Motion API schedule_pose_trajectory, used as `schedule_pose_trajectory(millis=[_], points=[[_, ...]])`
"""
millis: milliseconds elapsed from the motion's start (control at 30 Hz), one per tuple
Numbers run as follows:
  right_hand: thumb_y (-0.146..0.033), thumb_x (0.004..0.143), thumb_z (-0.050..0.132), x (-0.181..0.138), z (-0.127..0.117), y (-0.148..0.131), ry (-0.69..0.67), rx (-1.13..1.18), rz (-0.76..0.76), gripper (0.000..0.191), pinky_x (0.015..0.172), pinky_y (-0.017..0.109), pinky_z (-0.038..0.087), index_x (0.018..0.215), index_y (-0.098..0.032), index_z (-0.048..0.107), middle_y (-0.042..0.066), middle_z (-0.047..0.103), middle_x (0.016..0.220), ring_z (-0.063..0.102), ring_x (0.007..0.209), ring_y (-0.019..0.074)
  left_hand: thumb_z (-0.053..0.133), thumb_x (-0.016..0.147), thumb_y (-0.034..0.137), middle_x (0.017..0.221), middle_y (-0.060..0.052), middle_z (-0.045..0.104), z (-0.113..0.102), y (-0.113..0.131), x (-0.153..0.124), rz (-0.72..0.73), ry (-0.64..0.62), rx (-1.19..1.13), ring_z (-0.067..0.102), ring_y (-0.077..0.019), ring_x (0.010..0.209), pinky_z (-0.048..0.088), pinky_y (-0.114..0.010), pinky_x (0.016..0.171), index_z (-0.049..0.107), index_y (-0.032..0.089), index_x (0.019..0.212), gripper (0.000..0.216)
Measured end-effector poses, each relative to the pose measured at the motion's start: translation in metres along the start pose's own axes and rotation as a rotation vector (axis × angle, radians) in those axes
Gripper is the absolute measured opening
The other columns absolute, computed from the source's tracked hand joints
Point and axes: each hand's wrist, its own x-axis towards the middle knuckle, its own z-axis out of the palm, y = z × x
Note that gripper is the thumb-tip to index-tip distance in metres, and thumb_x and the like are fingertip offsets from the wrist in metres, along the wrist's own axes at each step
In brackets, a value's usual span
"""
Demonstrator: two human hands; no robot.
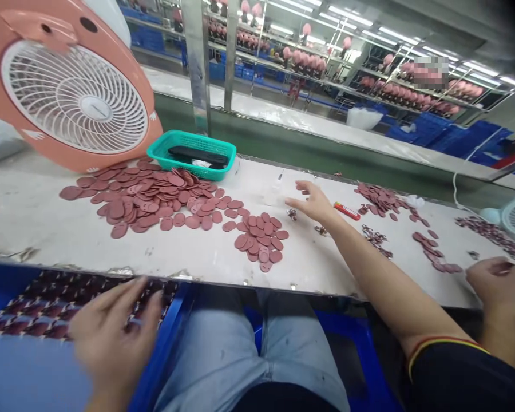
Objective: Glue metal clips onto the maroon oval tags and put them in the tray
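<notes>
My left hand (pixel 114 337), slightly blurred, hangs over a blue bin (pixel 178 320) at the lower left, fingers stretched and apart. Under it, rows of small dark red pieces (pixel 34 303) lie on a blue sheet (pixel 30 372). My right hand (pixel 311 203) reaches over the white table with its fingers spread and nothing visible in them. It is nearest a clear, see-through container (pixel 274 191) and a small cluster of shiny metal parts (pixel 292 214). Left of it lie a small heap of reddish-brown oval pieces (pixel 260 237) and a much larger heap (pixel 154 197).
A pink fan (pixel 96 109) stands at the left beside a green basket (pixel 167 163) holding black items. A red-and-yellow tool (pixel 347 210) lies beyond my right forearm. Another person's hand (pixel 500 283) works at the right, near more oval pieces (pixel 433 252).
</notes>
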Motion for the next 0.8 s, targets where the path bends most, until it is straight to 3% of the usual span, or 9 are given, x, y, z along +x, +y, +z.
schedule_pose_trajectory(millis=[33,100,167,300,500,600,667,800], points=[[-0.043,0.065,0.083,0.009,0.009,0.0,-0.058,0.005,0.013,0.063,0.087,0.048,0.052,0.118,-0.013,0.065,0.018,0.069,0.114,0.062,0.103,0.0333,0.081,0.075,0.026,0.111,-0.01,0.069,0.015,0.025,0.007,0.214,-0.047,0.032,0.063,-0.0348,0.105,0.043,-0.051,0.1,0.07,0.029,0.118,0.044],[-0.041,0.065,0.083,0.018,0.027,-0.007,-0.14,0.022,0.026,0.054,0.093,0.05,0.048,0.109,-0.015,0.067,0.015,0.07,0.111,0.059,0.107,0.0342,0.074,0.083,0.026,0.12,-0.015,0.069,0.042,0.067,0.021,0.472,-0.2,0.083,0.062,-0.0349,0.112,0.043,-0.049,0.101,0.068,0.024,0.124,0.041],[-0.041,0.072,0.076,0.02,0.037,-0.016,-0.177,0.053,0.029,0.039,0.092,0.047,0.048,0.1,-0.015,0.067,0.013,0.07,0.106,0.06,0.102,0.0311,0.065,0.091,0.031,0.131,-0.017,0.066,0.062,0.097,0.034,0.519,-0.318,0.138,0.056,-0.0367,0.121,0.038,-0.052,0.106,0.065,0.019,0.13,0.041],[-0.042,0.082,0.065,0.009,0.032,-0.03,-0.159,0.157,0.027,0.033,0.082,0.039,0.05,0.1,-0.015,0.063,0.01,0.071,0.1,0.063,0.088,0.0239,0.053,0.098,0.034,0.136,-0.015,0.064,0.085,0.122,0.057,0.325,-0.453,0.154,0.05,-0.0387,0.126,0.032,-0.057,0.107,0.066,0.019,0.13,0.037],[-0.047,0.079,0.07,-0.046,0.01,-0.042,-0.068,0.385,-0.016,0.036,0.076,0.036,0.053,0.099,-0.019,0.061,0.007,0.069,0.099,0.064,0.09,0.0239,0.066,0.09,0.028,0.126,-0.011,0.068,0.099,0.124,0.072,0.178,-0.513,0.078,0.052,-0.0374,0.119,0.039,-0.055,0.099,0.075,0.024,0.107,0.019],[-0.046,0.087,0.061,-0.083,0.012,-0.051,-0.007,0.541,-0.021,0.031,0.075,0.037,0.054,0.106,-0.021,0.056,0.005,0.066,0.096,0.065,0.086,0.0219,0.062,0.093,0.025,0.115,-0.008,0.072,0.088,0.129,0.065,0.145,-0.501,-0.002,0.057,-0.0319,0.114,0.041,-0.05,0.1,0.075,0.024,0.102,0.015],[-0.044,0.089,0.061,-0.108,0.015,-0.061,-0.032,0.679,0.006,0.028,0.062,0.032,0.053,0.105,-0.022,0.053,0.001,0.062,0.082,0.062,0.068,0.0179,0.058,0.096,0.025,0.106,-0.005,0.076,0.074,0.137,0.054,0.143,-0.519,-0.087,0.064,-0.0252,0.105,0.047,-0.041,0.096,0.074,0.025,0.107,0.018],[-0.034,0.08,0.079,-0.153,0.017,-0.087,-0.335,0.913,0.104,0.031,0.042,0.023,0.042,0.099,-0.021,0.057,-0.003,0.059,0.069,0.051,0.048,0.0111,0.066,0.092,0.02,0.097,-0.001,0.079,0.04,0.155,0.025,-0.061,-0.619,-0.517,0.072,-0.019,0.09,0.053,-0.032,0.088,0.064,0.026,0.13,0.038]])
